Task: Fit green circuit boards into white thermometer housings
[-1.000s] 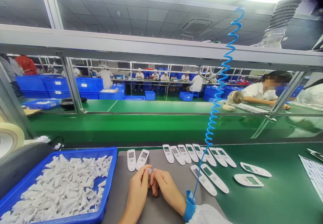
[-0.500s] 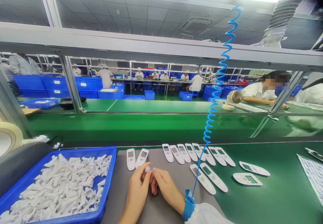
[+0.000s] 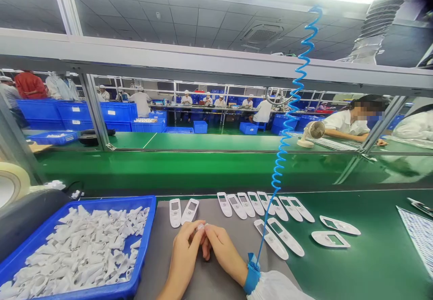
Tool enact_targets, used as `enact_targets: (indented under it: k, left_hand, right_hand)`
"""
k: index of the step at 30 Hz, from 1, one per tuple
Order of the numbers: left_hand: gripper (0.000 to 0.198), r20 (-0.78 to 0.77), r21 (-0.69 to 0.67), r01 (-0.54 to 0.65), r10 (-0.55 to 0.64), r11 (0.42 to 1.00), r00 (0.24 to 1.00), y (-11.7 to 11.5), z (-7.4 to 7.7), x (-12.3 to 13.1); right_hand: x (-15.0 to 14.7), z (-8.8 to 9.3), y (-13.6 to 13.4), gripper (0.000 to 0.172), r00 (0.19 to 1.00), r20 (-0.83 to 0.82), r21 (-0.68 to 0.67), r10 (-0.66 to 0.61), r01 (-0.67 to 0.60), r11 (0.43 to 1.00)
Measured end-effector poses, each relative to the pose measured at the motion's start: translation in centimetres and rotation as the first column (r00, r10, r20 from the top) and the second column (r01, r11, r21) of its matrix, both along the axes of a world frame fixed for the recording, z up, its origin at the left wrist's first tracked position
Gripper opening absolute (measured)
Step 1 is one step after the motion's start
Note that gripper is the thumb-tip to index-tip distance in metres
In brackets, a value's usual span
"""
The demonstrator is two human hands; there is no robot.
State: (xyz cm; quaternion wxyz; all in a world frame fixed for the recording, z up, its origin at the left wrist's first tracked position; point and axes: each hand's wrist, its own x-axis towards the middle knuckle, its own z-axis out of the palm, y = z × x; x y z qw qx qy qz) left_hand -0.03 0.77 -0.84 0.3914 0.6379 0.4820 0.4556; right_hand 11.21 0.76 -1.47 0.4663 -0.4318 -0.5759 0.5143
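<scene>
My left hand and right hand are closed together, fingertips pinching a small white piece at twelve o'clock; a steady, even pinch keeps it from slipping.

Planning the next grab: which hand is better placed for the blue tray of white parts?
Probably the left hand: it lies nearer the tray's rim. The right hand is farther, its wrist strapped to a coiled cord.

past the aluminium frame, a small desk fan beside a co-worker in white, blue plastic crates, and a roll of tape at far left
</scene>
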Motion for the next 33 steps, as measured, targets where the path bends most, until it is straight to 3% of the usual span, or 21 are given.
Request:
enact_targets:
  k: [11, 18, 23, 33]
  left_hand:
    - [0.025, -0.040, 0.016, -0.057, 0.057, 0.998, 0.998, -0.3, 0.1, 0.0]
    - [0.027, -0.052, -0.004, -0.029, 0.029, 1.000, 0.998, -0.5, 0.4, 0.2]
    - [0.029, -0.161, 0.058, -0.004, 0.013, 0.998, 0.987, -0.6, 1.0, 0.1]
    - [0.027, -0.163, 0.129, 0.035, -0.013, 0.991, 0.987, -0.6, 1.1, 0.1]
  right_hand:
    - [0.1, -0.4, 0.0, 0.053, 0.999, 0.042, 0.038, -0.010, 0.008, 0.999]
    - [0.2, -0.5, 0.0, 0.051, 1.000, 0.017, 0.024, 0.000, 0.000, 1.000]
    - [0.4, -0.4, 0.0, 0.042, 0.999, -0.021, -0.012, 0.045, -0.046, 0.999]
    - [0.2, -0.1, -0.1, 0.038, 1.000, 0.018, -0.007, 0.024, -0.024, 1.000]
